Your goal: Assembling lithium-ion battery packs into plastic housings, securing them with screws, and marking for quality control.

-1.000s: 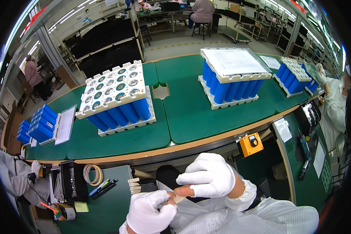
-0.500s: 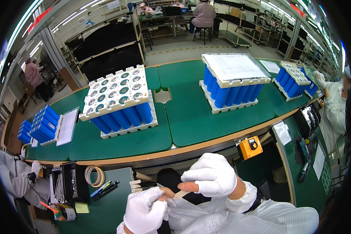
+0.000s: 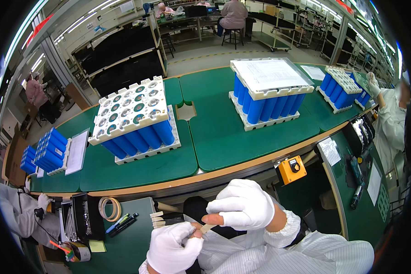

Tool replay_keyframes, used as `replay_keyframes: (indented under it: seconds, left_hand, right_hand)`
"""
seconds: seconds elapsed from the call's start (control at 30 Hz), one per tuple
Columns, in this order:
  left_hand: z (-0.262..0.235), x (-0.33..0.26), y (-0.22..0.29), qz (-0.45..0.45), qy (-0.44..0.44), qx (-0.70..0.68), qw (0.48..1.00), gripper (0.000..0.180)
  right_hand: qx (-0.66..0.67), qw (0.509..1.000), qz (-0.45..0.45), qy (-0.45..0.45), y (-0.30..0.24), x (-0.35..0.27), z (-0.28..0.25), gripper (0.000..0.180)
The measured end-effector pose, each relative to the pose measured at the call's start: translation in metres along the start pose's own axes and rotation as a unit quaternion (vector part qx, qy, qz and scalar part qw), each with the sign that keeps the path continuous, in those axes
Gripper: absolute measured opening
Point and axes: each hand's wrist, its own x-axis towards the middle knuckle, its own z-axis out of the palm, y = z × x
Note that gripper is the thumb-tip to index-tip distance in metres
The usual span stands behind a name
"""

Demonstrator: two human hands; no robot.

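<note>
Green worktops (image 3: 260,146) carry blue cylinders (image 3: 144,139); nearer, the right hand (image 3: 243,206) pinches a beige strip (image 3: 207,228) under its bare thumb (image 3: 213,219), the lower end at the left hand (image 3: 172,246), whose hold I cannot tell.

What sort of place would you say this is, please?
Probably a factory assembly area, perhaps for battery packs: blue cylinders stand in a white frame on a long green bench, and a co-worker in a pale coat works at the right.
</note>
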Motion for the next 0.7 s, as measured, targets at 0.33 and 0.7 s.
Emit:
replay_keyframes:
  seconds: [0.33,0.7]
  left_hand:
    - [0.003,0.0,-0.001,-0.196,0.125,-0.088,0.969,0.007]
    - [0.007,0.004,0.002,0.032,0.076,0.043,0.996,0.009]
  right_hand:
    - [-0.003,0.999,0.044,-0.009,0.01,-0.009,-0.016,0.041]
    - [0.001,1.0,0.02,0.0,0.006,-0.004,-0.007,0.03]
